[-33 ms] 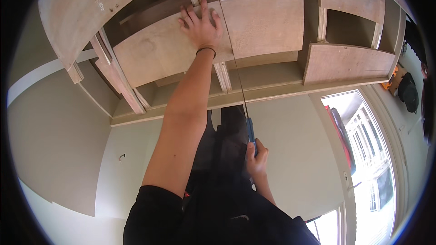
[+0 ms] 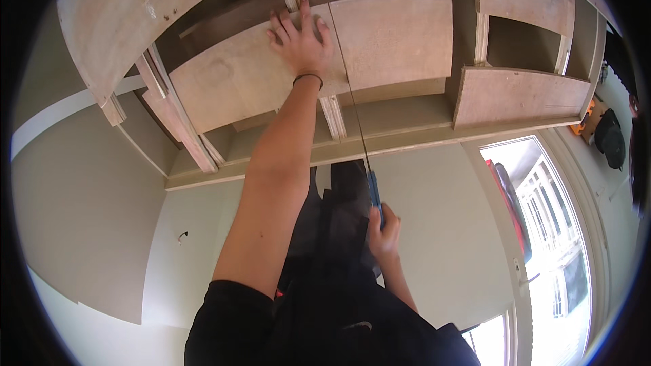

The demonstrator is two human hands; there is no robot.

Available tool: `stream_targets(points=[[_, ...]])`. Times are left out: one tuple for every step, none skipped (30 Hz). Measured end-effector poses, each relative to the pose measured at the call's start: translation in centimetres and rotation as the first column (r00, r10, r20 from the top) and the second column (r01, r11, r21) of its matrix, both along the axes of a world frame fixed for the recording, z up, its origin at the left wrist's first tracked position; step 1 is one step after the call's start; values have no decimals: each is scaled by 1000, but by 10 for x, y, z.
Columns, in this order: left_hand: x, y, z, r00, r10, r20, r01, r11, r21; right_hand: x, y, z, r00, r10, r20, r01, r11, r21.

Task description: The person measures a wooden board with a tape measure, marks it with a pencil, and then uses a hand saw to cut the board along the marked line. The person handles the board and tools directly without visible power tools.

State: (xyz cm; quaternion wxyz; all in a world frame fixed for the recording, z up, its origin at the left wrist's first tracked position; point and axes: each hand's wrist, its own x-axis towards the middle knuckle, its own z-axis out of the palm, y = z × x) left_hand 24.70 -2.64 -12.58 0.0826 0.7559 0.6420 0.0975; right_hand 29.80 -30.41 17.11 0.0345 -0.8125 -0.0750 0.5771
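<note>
A long, pale plywood board (image 2: 237, 74) lies across the wooden frame. My left hand (image 2: 303, 44) presses flat on it with fingers spread, close to a thin straight line running across the board. The fingertips reach its far edge, beside a wooden strut. My right hand (image 2: 385, 234) is closed around the blue handle of a hand saw (image 2: 374, 190), below the frame's near rail. The saw's thin blade appears edge-on and lines up with that line. How deep the blade sits in the wood I cannot tell.
The wooden frame (image 2: 400, 137) has open compartments and upright struts. Another plywood piece (image 2: 519, 98) leans at the right, and a large panel (image 2: 108, 27) rises at the far left. A black cap (image 2: 609, 139) and an orange item are at the far right, near a bright doorway (image 2: 556, 230).
My right hand and the saw handle have shifted slightly up toward the board. The left hand stays pressed in nearly the same place.
</note>
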Motion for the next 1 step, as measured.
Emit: stream_targets(points=[[3,6,-5,999,13,38,-13,1000,-4,3,7,-42,995,61,79,-70,991,117]])
